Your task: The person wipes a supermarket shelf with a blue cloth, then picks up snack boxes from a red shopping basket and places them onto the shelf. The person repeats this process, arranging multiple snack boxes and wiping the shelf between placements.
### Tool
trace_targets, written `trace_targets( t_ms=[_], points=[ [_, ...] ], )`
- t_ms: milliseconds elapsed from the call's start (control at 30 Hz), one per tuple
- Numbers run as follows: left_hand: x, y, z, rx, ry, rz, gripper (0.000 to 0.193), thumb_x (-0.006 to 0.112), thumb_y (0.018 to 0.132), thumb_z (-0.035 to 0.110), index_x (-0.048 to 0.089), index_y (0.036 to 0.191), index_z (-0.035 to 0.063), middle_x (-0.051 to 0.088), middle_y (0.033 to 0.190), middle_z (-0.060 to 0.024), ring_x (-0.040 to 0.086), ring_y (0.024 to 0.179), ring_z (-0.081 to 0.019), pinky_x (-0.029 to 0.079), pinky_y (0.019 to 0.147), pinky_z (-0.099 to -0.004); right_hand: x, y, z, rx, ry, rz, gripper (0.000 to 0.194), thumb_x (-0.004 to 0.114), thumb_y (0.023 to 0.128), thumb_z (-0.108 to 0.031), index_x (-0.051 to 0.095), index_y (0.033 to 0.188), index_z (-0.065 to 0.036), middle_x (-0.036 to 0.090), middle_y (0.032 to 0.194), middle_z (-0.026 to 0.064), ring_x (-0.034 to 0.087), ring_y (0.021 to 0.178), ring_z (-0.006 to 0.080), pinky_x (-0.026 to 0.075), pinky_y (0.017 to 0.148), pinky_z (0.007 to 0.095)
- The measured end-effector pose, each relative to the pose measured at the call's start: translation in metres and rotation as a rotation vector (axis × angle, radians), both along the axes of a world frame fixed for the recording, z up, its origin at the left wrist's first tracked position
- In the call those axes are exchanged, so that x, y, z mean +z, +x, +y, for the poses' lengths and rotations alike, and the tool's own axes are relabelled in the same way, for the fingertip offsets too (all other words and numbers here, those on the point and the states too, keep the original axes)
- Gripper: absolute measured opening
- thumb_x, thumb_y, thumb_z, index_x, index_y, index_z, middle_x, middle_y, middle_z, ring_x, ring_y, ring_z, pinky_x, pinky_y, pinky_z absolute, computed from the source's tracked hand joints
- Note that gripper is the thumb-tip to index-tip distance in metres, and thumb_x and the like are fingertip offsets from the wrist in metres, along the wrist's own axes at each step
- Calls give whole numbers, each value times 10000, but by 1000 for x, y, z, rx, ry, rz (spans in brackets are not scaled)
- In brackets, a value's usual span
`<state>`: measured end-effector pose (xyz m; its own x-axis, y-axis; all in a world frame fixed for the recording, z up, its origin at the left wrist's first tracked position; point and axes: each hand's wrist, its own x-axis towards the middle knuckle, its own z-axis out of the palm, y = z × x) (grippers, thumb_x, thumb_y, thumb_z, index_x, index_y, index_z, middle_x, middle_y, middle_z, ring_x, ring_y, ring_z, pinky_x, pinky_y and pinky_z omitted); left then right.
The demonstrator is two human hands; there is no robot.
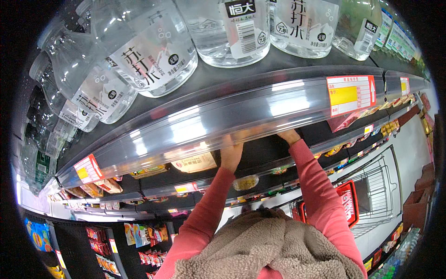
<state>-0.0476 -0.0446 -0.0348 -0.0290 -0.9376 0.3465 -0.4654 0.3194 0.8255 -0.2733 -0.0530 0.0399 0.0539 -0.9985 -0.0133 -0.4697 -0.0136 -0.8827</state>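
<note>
Both my hands reach under the front edge of an upper shelf, onto the shelf below it. My left hand (231, 155) is to the right of a beige bag of packaged bread (195, 163). My right hand (290, 135) extends inward a short way to the right of it. Fingers of both hands are mostly hidden behind the transparent price strip (209, 123), so whether they hold anything does not show. Above them, plastic water bottles (156, 59) with white labels stand along the upper shelf.
A red and white price tag (352, 96) sits on the strip at right. Lower shelves carry packaged snacks (108, 185). A wire shopping cart (374, 191) with a red basket (348, 202) stands on the floor at right. Hanging snack bags (146, 234) line a rack at lower left.
</note>
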Motion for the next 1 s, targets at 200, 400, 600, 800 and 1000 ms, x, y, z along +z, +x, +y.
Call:
trace_targets(
  t_ms=[200,400,600,800,1000],
  points=[
    [-3,0,-2,-24,-26,75,416,719,992,188,583,1310,-44,692,1202,-142,669,1076,-214,534,943,-338,-11,7,1,23,-188,-53,728,840,872,-336,518,1462,-55,598,1416,162,559,1308,279,466,1111,409],
    [-9,-1,-7,-31,-38,74,405,671,1005,336,605,1178,-24,637,1136,-215,614,1054,-364,484,934,-465,-14,8,1,35,-145,-62,683,851,868,-301,548,1422,-42,646,1348,135,600,1227,240,491,1060,386],
    [3,1,-3,-113,61,109,494,687,1000,138,473,1423,-1,630,1353,-137,619,1224,-220,492,1016,-345,-14,8,9,-20,-171,-51,622,861,855,-256,590,1358,-11,714,1225,120,671,1097,212,539,961,364],
    [20,5,31,-79,127,143,705,700,992,153,334,1576,4,484,1526,-216,531,1359,-320,463,1088,-411,-19,-19,75,-171,-415,-258,421,762,937,-130,628,1320,-17,725,1165,133,704,1067,219,566,893,336],
    [35,6,74,-138,39,57,628,685,977,141,415,1526,0,539,1467,-187,568,1299,-300,462,1062,-404,-89,-89,210,-602,-168,-381,250,646,1020,-65,653,1261,3,724,1065,59,657,962,112,561,783,282]
  ],
)
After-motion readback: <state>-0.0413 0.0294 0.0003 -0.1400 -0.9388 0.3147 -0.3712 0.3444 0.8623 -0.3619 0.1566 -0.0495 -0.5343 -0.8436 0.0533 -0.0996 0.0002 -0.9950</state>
